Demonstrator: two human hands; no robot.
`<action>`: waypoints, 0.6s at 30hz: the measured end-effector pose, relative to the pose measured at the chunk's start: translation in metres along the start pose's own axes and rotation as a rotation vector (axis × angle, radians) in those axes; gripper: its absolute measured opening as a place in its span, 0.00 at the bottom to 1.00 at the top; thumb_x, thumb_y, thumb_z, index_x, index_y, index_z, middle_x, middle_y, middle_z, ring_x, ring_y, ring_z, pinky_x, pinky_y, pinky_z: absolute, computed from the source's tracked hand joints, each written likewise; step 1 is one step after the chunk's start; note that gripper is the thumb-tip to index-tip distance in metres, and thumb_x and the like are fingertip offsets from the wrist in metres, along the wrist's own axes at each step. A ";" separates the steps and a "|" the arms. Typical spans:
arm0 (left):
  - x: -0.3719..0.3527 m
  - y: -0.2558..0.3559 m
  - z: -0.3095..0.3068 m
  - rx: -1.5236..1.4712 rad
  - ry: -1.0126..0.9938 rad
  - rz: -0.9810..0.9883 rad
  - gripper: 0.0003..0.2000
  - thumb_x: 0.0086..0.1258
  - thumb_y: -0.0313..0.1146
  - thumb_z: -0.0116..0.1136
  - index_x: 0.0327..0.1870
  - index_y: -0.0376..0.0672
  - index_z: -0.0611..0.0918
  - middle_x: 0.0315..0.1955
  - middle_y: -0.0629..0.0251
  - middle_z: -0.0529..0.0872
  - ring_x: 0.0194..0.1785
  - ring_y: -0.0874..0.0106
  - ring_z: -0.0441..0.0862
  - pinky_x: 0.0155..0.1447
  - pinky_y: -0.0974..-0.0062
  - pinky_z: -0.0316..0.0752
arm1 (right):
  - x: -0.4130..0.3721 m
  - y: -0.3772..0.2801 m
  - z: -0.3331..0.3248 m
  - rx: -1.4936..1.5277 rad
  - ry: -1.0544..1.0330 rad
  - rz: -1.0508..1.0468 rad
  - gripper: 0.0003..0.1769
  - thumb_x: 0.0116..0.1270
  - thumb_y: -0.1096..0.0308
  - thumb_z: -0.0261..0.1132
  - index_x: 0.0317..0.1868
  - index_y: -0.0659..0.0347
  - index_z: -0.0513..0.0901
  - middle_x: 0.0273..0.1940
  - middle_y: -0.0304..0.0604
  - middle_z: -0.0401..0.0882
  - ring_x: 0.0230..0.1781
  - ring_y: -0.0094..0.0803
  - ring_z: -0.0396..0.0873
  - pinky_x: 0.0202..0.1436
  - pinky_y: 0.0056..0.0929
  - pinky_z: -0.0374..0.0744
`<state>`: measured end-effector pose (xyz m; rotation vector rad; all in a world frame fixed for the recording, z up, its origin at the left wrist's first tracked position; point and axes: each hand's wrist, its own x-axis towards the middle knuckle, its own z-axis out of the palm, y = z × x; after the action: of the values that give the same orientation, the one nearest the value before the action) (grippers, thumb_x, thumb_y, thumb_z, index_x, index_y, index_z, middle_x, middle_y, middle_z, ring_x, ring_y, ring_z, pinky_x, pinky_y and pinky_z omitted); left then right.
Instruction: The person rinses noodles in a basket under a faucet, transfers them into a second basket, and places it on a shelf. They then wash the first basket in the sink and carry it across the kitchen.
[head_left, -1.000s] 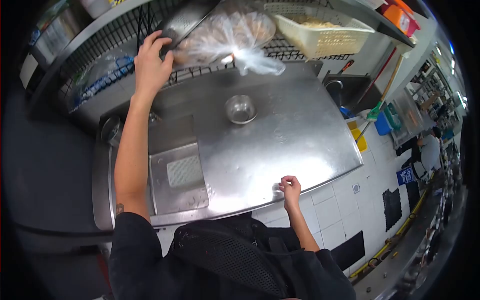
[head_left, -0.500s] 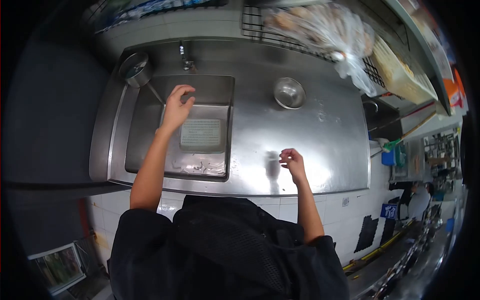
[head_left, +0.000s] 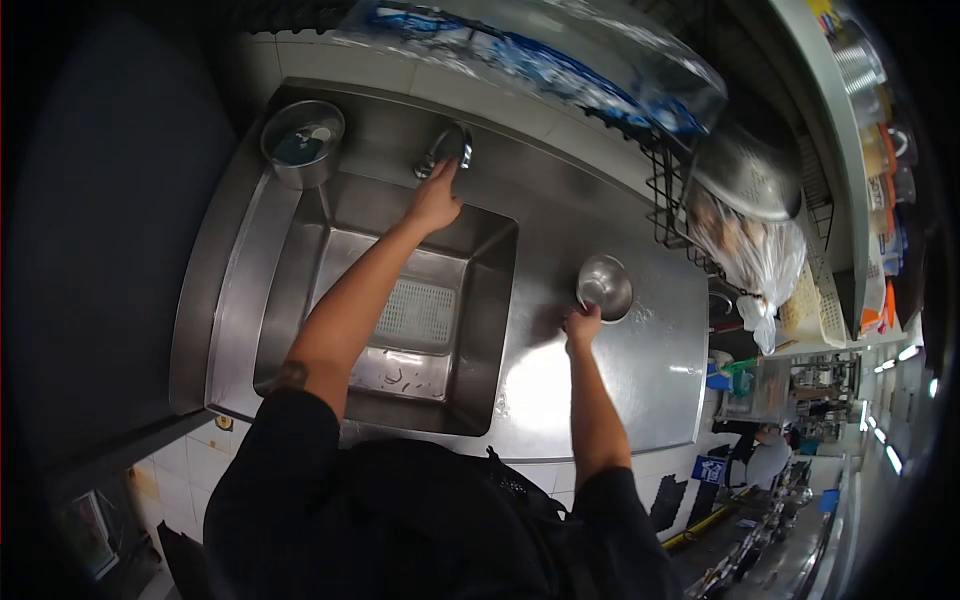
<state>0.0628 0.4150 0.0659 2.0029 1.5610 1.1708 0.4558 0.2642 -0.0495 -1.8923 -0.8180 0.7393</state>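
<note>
My left hand (head_left: pixel 435 203) reaches over the back of the sink (head_left: pixel 497 330), its fingers closed at the chrome faucet (head_left: pixel 455 146). Part of the faucet is hidden behind the fingers. On the steel counter to the right stands a small round metal bowl (head_left: pixel 607 282). My right hand (head_left: pixel 582 326) grips the near rim of this bowl. Inside the sink lies a pale perforated basket (head_left: pixel 412 315), partly covered from view by my left forearm.
A metal pot (head_left: pixel 302 150) with something inside stands at the counter's back left corner. Along the back wall runs a wire rack (head_left: pixel 668 195) with plastic-wrapped goods and a plastic bag (head_left: pixel 765 265). Far right, a person (head_left: pixel 768 460) bends low in the kitchen aisle.
My left hand has moved from above the sink to the faucet. My right hand has gone forward from over the counter and taken hold of the bowl. The camera view has shifted.
</note>
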 end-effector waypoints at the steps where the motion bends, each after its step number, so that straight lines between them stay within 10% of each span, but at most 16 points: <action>1: 0.008 -0.012 0.006 -0.012 -0.005 -0.007 0.29 0.64 0.29 0.61 0.69 0.39 0.71 0.69 0.50 0.71 0.68 0.52 0.72 0.65 0.62 0.74 | -0.012 0.009 0.014 -0.023 0.118 -0.097 0.18 0.63 0.80 0.63 0.54 0.63 0.72 0.37 0.42 0.82 0.25 0.24 0.76 0.22 0.26 0.73; 8: -0.072 -0.097 0.036 0.081 -0.172 0.190 0.22 0.67 0.29 0.58 0.62 0.36 0.76 0.65 0.53 0.75 0.63 0.53 0.75 0.66 0.58 0.72 | -0.115 -0.003 0.007 0.058 0.205 -0.126 0.11 0.66 0.74 0.69 0.44 0.65 0.75 0.36 0.43 0.80 0.34 0.23 0.76 0.35 0.23 0.75; 10: -0.126 -0.111 0.056 -0.005 0.091 0.031 0.16 0.65 0.28 0.58 0.54 0.38 0.81 0.55 0.52 0.82 0.53 0.54 0.81 0.57 0.57 0.77 | -0.137 -0.010 0.001 0.048 0.155 -0.068 0.11 0.67 0.75 0.67 0.46 0.62 0.74 0.37 0.42 0.80 0.36 0.23 0.77 0.32 0.24 0.78; 15: -0.123 -0.117 0.140 -0.544 0.025 -0.633 0.07 0.63 0.34 0.66 0.33 0.41 0.85 0.30 0.50 0.87 0.36 0.52 0.86 0.43 0.56 0.79 | -0.175 -0.032 0.014 0.036 0.209 0.036 0.28 0.67 0.79 0.63 0.67 0.57 0.67 0.41 0.39 0.76 0.31 0.25 0.76 0.32 0.26 0.80; 18: -0.075 -0.079 0.103 -0.550 -0.030 -0.612 0.10 0.63 0.38 0.68 0.31 0.39 0.85 0.27 0.49 0.86 0.33 0.50 0.85 0.42 0.54 0.78 | -0.181 -0.031 0.030 -0.111 0.227 -0.206 0.32 0.66 0.84 0.60 0.70 0.62 0.64 0.38 0.36 0.67 0.30 0.21 0.69 0.33 0.23 0.75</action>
<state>0.0881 0.3950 -0.0809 1.0830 1.4686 1.1330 0.3166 0.1483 -0.0057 -1.9126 -0.9065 0.3516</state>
